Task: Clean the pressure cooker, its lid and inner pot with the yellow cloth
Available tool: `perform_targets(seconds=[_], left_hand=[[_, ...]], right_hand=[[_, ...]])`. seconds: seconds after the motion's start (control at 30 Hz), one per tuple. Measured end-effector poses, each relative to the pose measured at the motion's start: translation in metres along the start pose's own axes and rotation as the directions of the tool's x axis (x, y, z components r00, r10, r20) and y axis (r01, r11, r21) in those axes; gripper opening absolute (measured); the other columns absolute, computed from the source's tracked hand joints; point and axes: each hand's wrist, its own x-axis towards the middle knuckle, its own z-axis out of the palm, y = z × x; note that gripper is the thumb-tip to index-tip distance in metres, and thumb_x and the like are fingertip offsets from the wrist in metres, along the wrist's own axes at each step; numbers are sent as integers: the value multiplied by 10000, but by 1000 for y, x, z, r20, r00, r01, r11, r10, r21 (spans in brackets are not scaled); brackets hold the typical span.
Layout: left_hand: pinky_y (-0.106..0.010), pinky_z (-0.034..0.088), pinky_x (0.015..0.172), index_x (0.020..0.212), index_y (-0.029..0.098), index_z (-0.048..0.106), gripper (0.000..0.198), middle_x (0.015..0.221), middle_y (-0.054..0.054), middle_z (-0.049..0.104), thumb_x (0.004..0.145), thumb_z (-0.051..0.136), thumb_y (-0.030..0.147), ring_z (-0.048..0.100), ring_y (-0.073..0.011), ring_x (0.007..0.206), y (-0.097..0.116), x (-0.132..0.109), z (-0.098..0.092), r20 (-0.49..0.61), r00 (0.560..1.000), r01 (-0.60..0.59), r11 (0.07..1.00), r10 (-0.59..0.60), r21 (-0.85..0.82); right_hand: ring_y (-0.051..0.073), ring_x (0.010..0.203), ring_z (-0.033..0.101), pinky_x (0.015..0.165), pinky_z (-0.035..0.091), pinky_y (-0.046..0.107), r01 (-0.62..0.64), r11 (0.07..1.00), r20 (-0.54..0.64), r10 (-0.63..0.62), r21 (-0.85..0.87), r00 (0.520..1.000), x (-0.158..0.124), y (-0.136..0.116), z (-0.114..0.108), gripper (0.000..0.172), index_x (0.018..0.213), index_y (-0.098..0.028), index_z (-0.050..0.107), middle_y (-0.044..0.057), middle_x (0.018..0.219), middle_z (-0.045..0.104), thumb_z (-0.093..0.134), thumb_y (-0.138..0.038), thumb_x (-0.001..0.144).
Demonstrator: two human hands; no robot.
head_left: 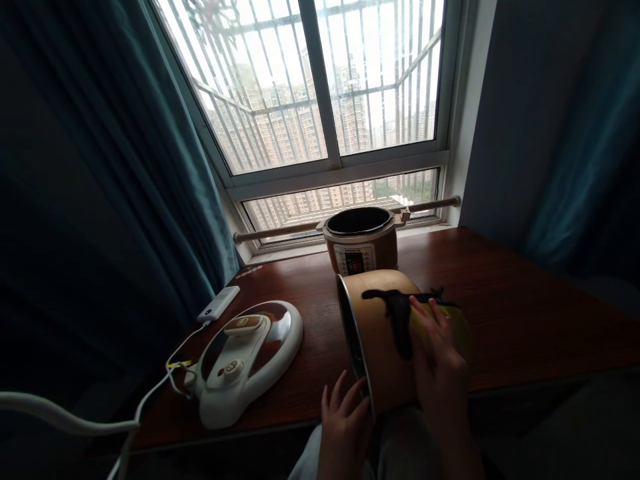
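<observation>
A gold-coloured inner pot (380, 347) lies on its side at the front of the wooden table (525, 313), its mouth facing left. My left hand (345, 417) holds the pot's rim at the bottom, fingers curled on it. My right hand (440, 363) presses a yellow sponge or cloth (450, 327) against the pot's outer wall, beside a black smear (400, 313). The cooker body (361, 241) stands open by the window. Its white lid (245, 357) lies flat on the left.
A white power bank (219, 303) lies at the table's left with a white cable (150, 400) running off the front edge. A wooden rod (280, 230) rests along the window sill. Dark teal curtains hang on both sides.
</observation>
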Motion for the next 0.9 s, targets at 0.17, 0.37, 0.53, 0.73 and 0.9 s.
perform_targets(seconds=[0.17, 0.37, 0.53, 0.73, 0.9], left_hand=[[-633, 356, 908, 1123, 291, 604, 464, 1250, -88, 565, 706, 575, 90, 432, -355, 1218, 4, 6, -17, 79, 991, 115, 987, -106, -109], [-496, 322, 1032, 1232, 189, 527, 408, 1255, -122, 557, 826, 499, 201, 438, -265, 1237, 20, 30, -57, -12, 992, 102, 875, -122, -472], [-442, 341, 1035, 1131, 196, 606, 308, 1184, -86, 612, 871, 440, 210, 503, -231, 1179, 28, 39, -72, 15, 991, 118, 827, -131, -549], [-351, 417, 971, 1044, 167, 641, 279, 1098, -87, 652, 883, 435, 265, 580, -211, 1064, 42, 35, -73, 43, 976, 183, 696, -214, -694], [-224, 512, 720, 883, 165, 666, 261, 872, -49, 696, 877, 456, 320, 645, -161, 787, 61, 35, -76, 9, 966, 177, 632, -260, -755]], right_hand=[[217, 1192, 477, 982, 403, 390, -211, 974, -45, 215, 87, 976, -2, 21, -8, 389, 1277, -225, 483, 57, 1285, 522, 422, -255, 894], [224, 1264, 392, 1024, 354, 436, -73, 997, -19, 74, 23, 997, 1, 2, -6, 399, 1283, -229, 470, 43, 1303, 506, 397, -202, 891], [222, 1300, 335, 1089, 231, 459, 197, 980, 219, -194, 8, 956, 11, -45, 8, 392, 1229, -213, 522, 11, 1278, 531, 399, -126, 867], [228, 1163, 498, 1000, 352, 410, 120, 989, 276, -93, -82, 957, 61, -25, 9, 322, 1152, -222, 590, 50, 1176, 606, 430, -192, 874], [240, 791, 647, 690, 481, 325, -181, 956, 241, 235, -229, 942, 80, -2, -12, 306, 1085, -220, 630, 86, 847, 689, 405, -275, 884]])
